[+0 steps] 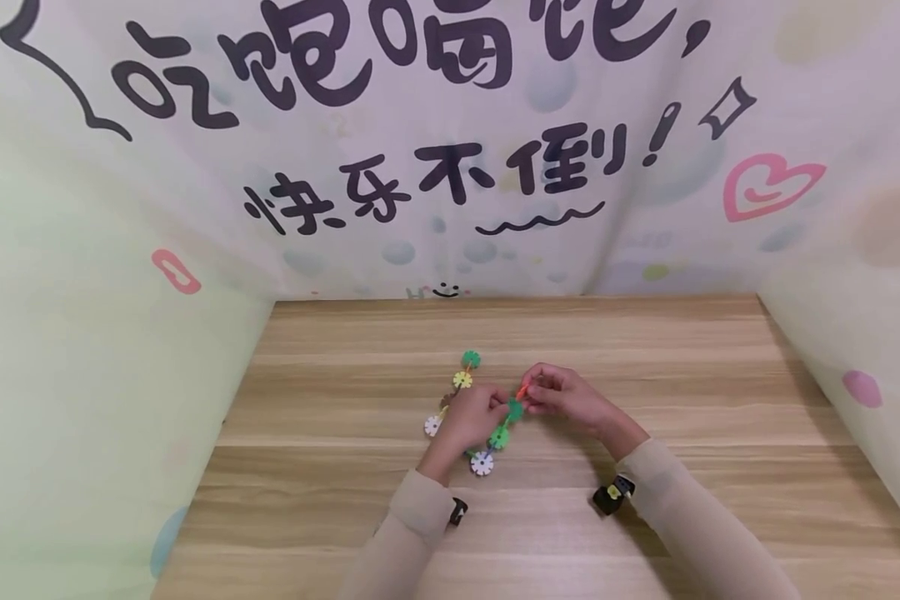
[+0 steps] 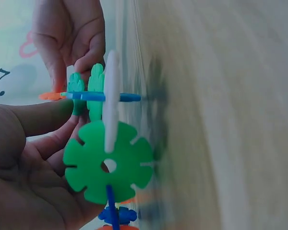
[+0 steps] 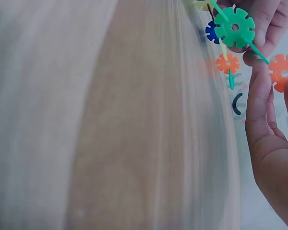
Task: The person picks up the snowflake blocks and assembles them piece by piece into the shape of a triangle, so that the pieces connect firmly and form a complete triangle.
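We hold a chain of snowflake discs [image 1: 487, 433] on the wooden worktop [image 1: 645, 350]: our left hand [image 1: 471, 417] grips its middle, our right hand [image 1: 562, 398] pinches an orange disc [image 3: 282, 71] at its end.

Bare wooden table [image 1: 645, 517] on every side, snowflake-disc chain [image 1: 487, 433] mid-table, printed backdrop [image 1: 450, 167] walling three sides

A chain of slotted plastic snowflake discs [image 1: 487, 417] lay looped on the wooden table, with green, yellow, white, blue and orange pieces interlocked edge to edge. One green disc [image 2: 108, 163] stood crosswise through a white one [image 2: 111, 100]. An orange disc [image 3: 282, 71] sat at the chain's end.
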Demonstrator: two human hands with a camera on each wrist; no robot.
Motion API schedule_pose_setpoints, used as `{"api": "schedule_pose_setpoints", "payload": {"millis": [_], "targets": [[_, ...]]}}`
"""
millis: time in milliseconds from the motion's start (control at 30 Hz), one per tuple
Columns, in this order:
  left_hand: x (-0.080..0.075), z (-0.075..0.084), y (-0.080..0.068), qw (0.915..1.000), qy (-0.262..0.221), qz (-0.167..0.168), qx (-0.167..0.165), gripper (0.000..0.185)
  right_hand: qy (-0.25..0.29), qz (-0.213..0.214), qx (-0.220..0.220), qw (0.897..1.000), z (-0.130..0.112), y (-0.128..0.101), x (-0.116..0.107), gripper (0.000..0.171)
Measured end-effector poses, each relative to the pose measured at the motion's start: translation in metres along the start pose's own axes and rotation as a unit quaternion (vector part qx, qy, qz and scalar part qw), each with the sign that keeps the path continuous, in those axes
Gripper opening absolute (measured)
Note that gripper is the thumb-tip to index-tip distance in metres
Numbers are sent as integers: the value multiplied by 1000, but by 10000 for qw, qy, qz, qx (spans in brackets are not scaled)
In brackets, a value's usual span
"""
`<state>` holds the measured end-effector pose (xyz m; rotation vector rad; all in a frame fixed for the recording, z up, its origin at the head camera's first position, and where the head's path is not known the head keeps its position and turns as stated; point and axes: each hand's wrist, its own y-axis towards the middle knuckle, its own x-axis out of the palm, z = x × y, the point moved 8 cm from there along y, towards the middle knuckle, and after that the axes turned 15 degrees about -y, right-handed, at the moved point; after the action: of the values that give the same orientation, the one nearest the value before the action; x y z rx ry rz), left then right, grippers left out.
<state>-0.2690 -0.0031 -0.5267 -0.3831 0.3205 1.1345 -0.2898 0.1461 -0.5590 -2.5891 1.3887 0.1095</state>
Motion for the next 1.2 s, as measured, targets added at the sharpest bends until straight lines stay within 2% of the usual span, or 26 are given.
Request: {"api": "schedule_pose_setpoints", "payload": {"millis": [433,767,1033,1200], "targets": [[0,-8,1,9982,-561,0,-231,10,-361,217,-52,9991,-1,-5,-4,21],[-2,-10,0,9969,-727,-9,-288,9,-774,370,-191,9961,-4,-5,-2,16],[-1,-11,1,9969,-724,-53,-298,9,-1416,428,-378,9883,-11,-3,2,11],[-2,-11,0,9953,-828,-10,-497,8,-1823,646,-397,9803,-18,-3,1,11]]}}
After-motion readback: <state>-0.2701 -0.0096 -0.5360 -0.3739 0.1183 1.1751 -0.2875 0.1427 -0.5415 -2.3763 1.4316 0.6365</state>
